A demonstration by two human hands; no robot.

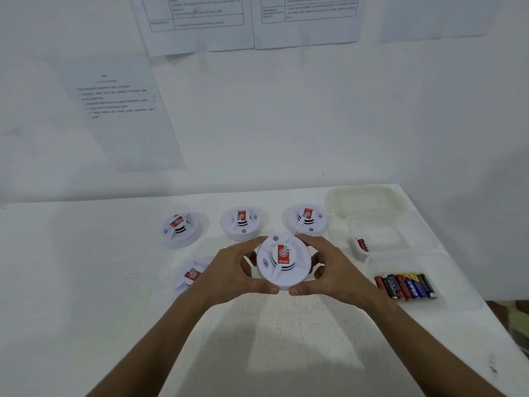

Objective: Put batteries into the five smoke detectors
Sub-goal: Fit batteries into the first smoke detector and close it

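White table (86, 282) stands against a paper-hung wall (286, 124).

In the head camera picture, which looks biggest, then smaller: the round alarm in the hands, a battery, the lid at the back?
1. Lid, though it lies farther away.
2. Held smoke detector, nearer the camera, so these two are unsure.
3. One battery, clearly smallest.

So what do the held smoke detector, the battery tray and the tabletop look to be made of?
Held smoke detector: looks like matte white moulded plastic, with vent slits and a red paper-like sticker; both hands grip its rim.
Battery tray: seemingly thin translucent plastic, since the table shows through its walls.
Tabletop: white painted or laminated board, scuffed near the front; which one is unclear.
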